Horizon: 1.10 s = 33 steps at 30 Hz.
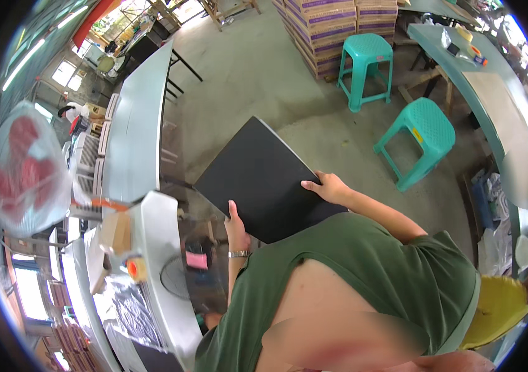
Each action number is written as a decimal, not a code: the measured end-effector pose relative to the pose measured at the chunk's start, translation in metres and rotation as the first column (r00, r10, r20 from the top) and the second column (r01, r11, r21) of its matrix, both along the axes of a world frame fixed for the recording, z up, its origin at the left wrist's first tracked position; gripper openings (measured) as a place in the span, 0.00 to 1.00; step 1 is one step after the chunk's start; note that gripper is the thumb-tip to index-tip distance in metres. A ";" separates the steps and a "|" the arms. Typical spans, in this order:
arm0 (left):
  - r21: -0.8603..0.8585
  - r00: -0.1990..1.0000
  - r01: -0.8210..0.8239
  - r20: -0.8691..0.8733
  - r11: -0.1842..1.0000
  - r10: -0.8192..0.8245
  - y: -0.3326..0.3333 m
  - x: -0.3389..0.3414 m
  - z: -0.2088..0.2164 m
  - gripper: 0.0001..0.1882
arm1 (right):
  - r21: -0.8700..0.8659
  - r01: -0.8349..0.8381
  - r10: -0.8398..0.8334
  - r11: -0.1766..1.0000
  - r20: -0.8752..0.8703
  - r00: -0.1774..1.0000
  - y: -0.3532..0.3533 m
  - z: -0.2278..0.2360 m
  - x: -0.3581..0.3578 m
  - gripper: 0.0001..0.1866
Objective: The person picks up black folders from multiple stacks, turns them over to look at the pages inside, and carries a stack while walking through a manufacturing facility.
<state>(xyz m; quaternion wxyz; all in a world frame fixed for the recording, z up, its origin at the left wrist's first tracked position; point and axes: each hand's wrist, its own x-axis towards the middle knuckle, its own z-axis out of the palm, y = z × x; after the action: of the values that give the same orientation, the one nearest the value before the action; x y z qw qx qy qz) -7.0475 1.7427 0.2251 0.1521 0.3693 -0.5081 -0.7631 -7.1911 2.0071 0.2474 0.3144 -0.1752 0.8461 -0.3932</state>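
Observation:
A flat, black, square-cornered board with a pale edge is held tilted in front of my body, above the floor. My left hand grips its lower left side, thumb on the black face and a metal watch on the wrist. On the right side, my right hand clasps the edge, its thumb also lying on the face. The fingers of both hands are mostly hidden behind the board. My green shirt covers part of the board's near edge.
A white table stands close on my left, with a plastic-wrapped fan beyond it. Ahead are a long table, stacked cartons and two green stools. A workbench curves along the right, near a partly visible person.

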 end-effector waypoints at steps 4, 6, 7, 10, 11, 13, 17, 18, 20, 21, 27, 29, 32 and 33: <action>-0.075 0.986 0.103 0.136 0.992 -0.093 -0.062 -0.143 0.003 0.42 | 0.007 0.144 -0.144 0.990 -0.005 0.990 -0.038 -0.014 -0.105 0.42; -0.139 0.961 0.123 0.263 0.983 -0.083 -0.087 -0.201 -0.016 0.43 | -0.019 0.190 -0.189 0.982 0.051 0.981 -0.054 -0.024 -0.148 0.40; -0.131 0.961 0.193 0.227 0.972 -0.160 -0.091 -0.236 -0.010 0.42 | -0.049 0.218 -0.214 0.975 0.083 0.973 -0.060 -0.032 -0.175 0.40; -0.205 0.971 0.195 0.179 0.959 -0.159 -0.116 -0.333 -0.015 0.40 | -0.101 0.241 -0.230 0.965 0.108 0.967 -0.088 -0.048 -0.265 0.38; -0.210 0.972 0.194 0.170 0.958 -0.160 -0.132 -0.365 -0.022 0.39 | -0.116 0.236 -0.224 0.965 0.105 0.969 -0.101 -0.051 -0.300 0.37; -0.178 0.983 0.126 0.153 0.976 -0.099 -0.159 -0.423 -0.026 0.39 | -0.079 0.172 -0.167 0.982 0.063 0.984 -0.130 -0.045 -0.378 0.39; 0.000 0.998 0.011 0.065 1.000 -0.011 -0.198 -0.526 0.007 0.37 | -0.029 0.028 -0.028 0.999 -0.002 1.000 -0.201 -0.025 -0.522 0.42; 0.028 1.000 0.022 0.020 0.999 -0.023 -0.220 -0.544 0.005 0.36 | -0.005 -0.025 0.025 1.000 -0.011 1.000 -0.221 -0.023 -0.554 0.43; 0.115 0.986 0.110 -0.142 0.987 -0.093 -0.254 -0.575 -0.002 0.32 | -0.027 -0.103 0.102 0.994 -0.025 0.994 -0.260 -0.026 -0.610 0.43; 0.204 0.952 0.165 -0.288 0.965 -0.102 -0.274 -0.592 -0.017 0.30 | -0.037 -0.137 0.136 0.990 -0.036 0.990 -0.280 -0.025 -0.639 0.43; 0.358 0.859 0.191 -0.512 0.914 0.021 -0.375 -0.728 -0.055 0.30 | 0.007 -0.226 0.226 0.974 -0.069 0.972 -0.395 -0.011 -0.815 0.41; 0.331 0.895 0.109 -0.444 0.937 0.053 -0.412 -0.805 -0.052 0.31 | -0.007 -0.165 0.164 0.986 -0.085 0.983 -0.430 -0.003 -0.879 0.39; 0.153 0.957 0.042 -0.291 0.987 0.005 -0.462 -0.944 -0.012 0.31 | -0.193 0.036 -0.046 0.981 -0.052 0.998 -0.472 0.005 -0.967 0.35; 0.108 0.975 0.060 -0.221 0.992 -0.035 -0.479 -0.990 0.002 0.31 | -0.273 0.120 -0.146 0.954 -0.078 0.986 -0.483 0.001 -0.995 0.34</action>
<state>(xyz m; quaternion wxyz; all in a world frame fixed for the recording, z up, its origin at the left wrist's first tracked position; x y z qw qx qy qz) -8.0377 1.2635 0.2275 0.1675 0.2786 -0.4527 -0.8303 -8.1858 1.5245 0.2480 0.2190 -0.1775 0.8094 -0.5152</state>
